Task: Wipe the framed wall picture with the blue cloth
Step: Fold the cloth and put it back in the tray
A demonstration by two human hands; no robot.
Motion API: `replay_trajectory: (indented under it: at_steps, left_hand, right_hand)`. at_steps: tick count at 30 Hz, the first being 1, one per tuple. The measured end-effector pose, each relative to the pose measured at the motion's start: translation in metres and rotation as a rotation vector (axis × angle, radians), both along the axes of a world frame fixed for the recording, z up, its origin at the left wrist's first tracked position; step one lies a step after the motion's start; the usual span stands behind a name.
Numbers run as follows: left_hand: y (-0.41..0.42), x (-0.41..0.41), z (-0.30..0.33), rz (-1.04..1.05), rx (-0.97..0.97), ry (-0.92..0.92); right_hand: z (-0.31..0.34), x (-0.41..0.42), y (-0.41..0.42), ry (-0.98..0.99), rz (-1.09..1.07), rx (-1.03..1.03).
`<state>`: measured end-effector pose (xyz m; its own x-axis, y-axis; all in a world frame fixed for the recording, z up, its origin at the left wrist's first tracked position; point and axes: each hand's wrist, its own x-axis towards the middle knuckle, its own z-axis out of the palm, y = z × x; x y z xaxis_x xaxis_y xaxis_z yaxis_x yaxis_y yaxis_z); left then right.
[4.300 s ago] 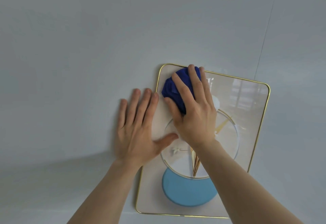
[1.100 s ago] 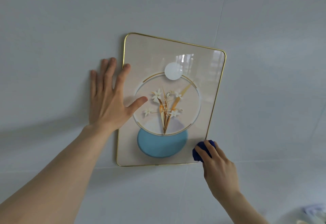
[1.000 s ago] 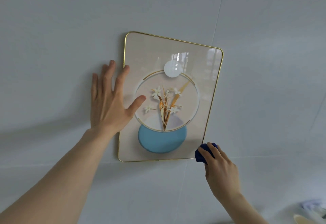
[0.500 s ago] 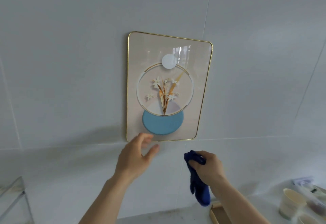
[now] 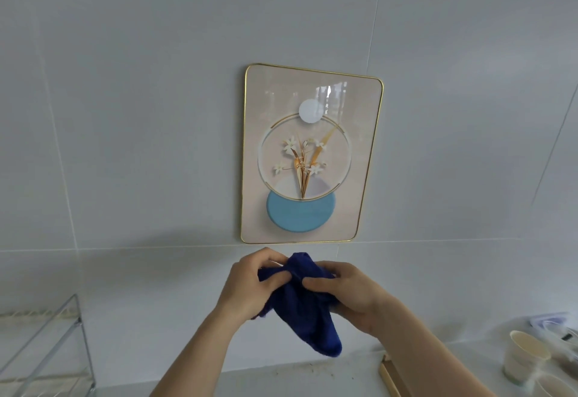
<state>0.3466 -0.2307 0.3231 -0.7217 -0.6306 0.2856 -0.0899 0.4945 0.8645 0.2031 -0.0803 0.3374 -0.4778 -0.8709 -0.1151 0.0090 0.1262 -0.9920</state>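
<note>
The framed picture [image 5: 308, 158] hangs on the white tiled wall, gold-edged, showing white flowers in a ring above a light blue disc. Below it, well clear of the frame, both hands hold the dark blue cloth [image 5: 305, 306]. My left hand [image 5: 250, 285] pinches its upper left part. My right hand [image 5: 347, 293] grips its upper right part. The cloth's loose end hangs down between my forearms. Neither hand touches the picture.
A wire rack [image 5: 43, 353] stands at the lower left. Paper cups [image 5: 524, 356] and a plastic-wrapped item [image 5: 550, 323] sit on the counter at the lower right. A wooden-edged box [image 5: 391, 374] lies near my right forearm.
Both hands have come off the picture and wall and dropped below the frame. My left hand has joined the right on the cloth, which now hangs loose between them.
</note>
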Motion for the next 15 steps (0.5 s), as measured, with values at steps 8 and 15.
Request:
replay_trajectory:
  at_steps: [8, 15]
  left_hand:
    - [-0.016, 0.009, 0.012, -0.001, -0.156, -0.087]
    - [-0.015, 0.0, 0.005, 0.064, -0.248, -0.156]
  right_hand:
    - [0.023, -0.007, 0.008, 0.512, -0.075, 0.126]
    - [0.017, -0.033, 0.01, 0.864, -0.111, 0.336]
